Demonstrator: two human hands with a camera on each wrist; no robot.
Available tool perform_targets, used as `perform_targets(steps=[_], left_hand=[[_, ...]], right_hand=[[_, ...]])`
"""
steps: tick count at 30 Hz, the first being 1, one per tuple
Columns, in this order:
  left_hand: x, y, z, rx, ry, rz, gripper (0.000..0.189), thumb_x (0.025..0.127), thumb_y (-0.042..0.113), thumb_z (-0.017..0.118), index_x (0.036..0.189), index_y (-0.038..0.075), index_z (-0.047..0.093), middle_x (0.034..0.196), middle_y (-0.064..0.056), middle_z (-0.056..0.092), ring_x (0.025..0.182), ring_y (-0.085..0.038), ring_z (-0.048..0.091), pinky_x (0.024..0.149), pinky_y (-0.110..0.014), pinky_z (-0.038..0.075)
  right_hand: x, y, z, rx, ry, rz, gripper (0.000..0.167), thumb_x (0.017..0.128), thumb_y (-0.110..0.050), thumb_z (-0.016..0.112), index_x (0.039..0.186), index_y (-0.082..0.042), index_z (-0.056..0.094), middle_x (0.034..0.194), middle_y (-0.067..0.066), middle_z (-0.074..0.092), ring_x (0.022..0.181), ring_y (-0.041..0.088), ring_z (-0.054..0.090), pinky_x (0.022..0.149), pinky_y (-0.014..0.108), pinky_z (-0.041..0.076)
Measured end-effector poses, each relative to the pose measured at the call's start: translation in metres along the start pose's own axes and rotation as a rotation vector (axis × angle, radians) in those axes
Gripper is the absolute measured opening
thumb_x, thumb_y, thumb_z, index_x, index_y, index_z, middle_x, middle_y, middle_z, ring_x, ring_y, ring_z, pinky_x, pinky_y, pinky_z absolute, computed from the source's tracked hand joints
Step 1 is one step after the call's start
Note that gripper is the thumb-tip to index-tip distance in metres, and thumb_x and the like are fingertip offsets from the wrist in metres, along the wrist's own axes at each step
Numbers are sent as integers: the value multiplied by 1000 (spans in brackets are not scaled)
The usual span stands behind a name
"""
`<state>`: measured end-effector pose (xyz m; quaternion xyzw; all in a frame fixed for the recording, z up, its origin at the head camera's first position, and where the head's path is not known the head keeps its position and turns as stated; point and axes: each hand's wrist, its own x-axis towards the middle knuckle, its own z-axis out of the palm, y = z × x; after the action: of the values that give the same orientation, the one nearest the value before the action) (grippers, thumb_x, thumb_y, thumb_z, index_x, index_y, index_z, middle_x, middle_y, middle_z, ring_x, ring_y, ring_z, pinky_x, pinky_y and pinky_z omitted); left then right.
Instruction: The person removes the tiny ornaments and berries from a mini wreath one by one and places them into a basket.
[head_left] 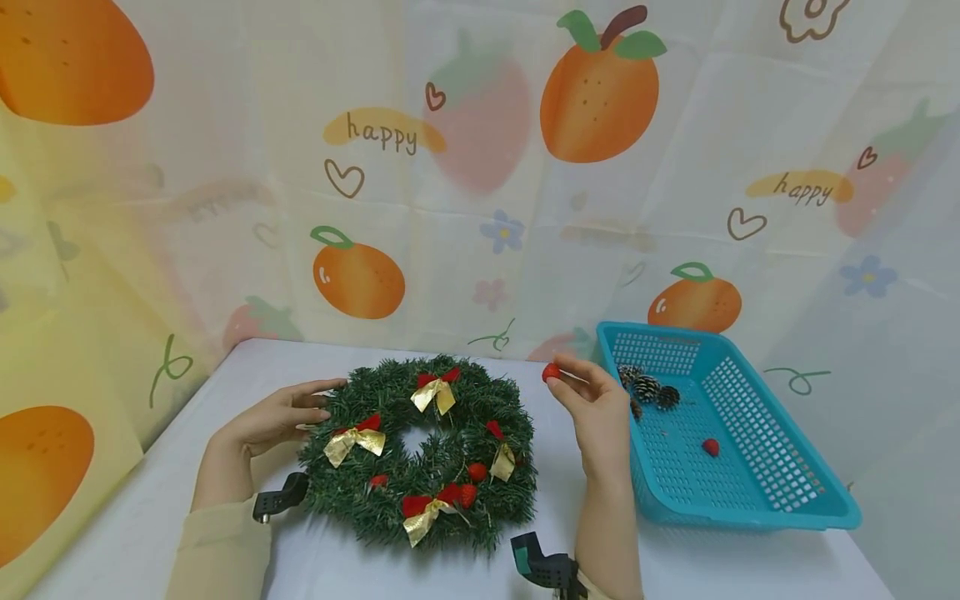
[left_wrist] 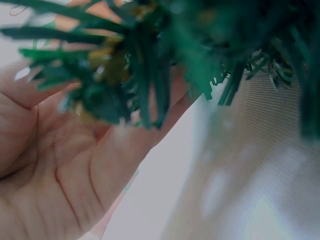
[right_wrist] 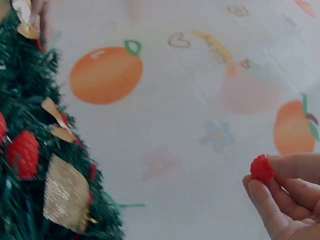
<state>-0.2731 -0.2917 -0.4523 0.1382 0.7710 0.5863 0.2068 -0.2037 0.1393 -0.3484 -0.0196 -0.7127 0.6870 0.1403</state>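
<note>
A green artificial Christmas wreath (head_left: 341, 479) lies flat on the table, decorated with several red-and-gold bows (head_left: 433, 393) and a few red berries (head_left: 477, 472). At its left edge, my left hand (head_left: 277, 421) holds the greenery between thumb and fingers. The left wrist view has that palm (left_wrist: 65, 165) close up, its fingertips partly hidden by needles. To the right of the wreath my right hand (head_left: 596, 408) is raised, pinching a small bumpy red berry (right_wrist: 262, 168) between thumb and fingertips, apart from the wreath.
A blue plastic basket (head_left: 750, 518) stands on the right side of the table. Inside are several pine cones (head_left: 647, 388) toward its left wall and one red berry (head_left: 710, 447). Behind the white table (head_left: 300, 575) hangs a fruit-print curtain (head_left: 480, 258).
</note>
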Motion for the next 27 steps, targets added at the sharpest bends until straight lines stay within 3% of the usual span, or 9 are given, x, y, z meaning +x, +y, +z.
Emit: perform_targets(steps=[7,12,16,20,27], left_hand=[[-1,0,0,-3,-2,0,69,99,19,58,158,13,24,160,-33,14,101,-8,54,69,-28,52],[-1,1,1,-4,-2,-1,69,99,19,59,158,13,23,160,-33,14,97,-9,54,68,-27,51],[0,2,2,-8,3,-7,69,99,19,59,158,12,24,159,-34,16,88,-11,53,68,-27,51],[-1,2,2,-7,7,-13,69,99,18,59,158,12,24,159,-34,16,90,-11,54,68,-27,51],[1,-2,0,-3,5,-10,68,99,19,59,158,14,24,159,-33,16,88,-10,54,67,-27,51]], right_hand=[[2,1,-21,23,118,-9,35,89,-2,70,124,2,66,104,-13,67,93,-1,69,84,14,54],[4,3,-38,28,213,-26,36,89,-4,71,124,1,66,102,-13,67,91,0,67,82,12,54],[5,7,-52,9,286,14,35,89,-8,72,123,-3,68,101,-12,67,91,1,65,79,10,53],[6,12,-65,2,336,71,35,91,-9,70,125,-4,67,105,-10,64,95,2,62,79,8,52],[6,17,-78,-8,422,97,36,92,-7,68,128,-3,65,103,-12,61,90,-3,62,77,6,50]])
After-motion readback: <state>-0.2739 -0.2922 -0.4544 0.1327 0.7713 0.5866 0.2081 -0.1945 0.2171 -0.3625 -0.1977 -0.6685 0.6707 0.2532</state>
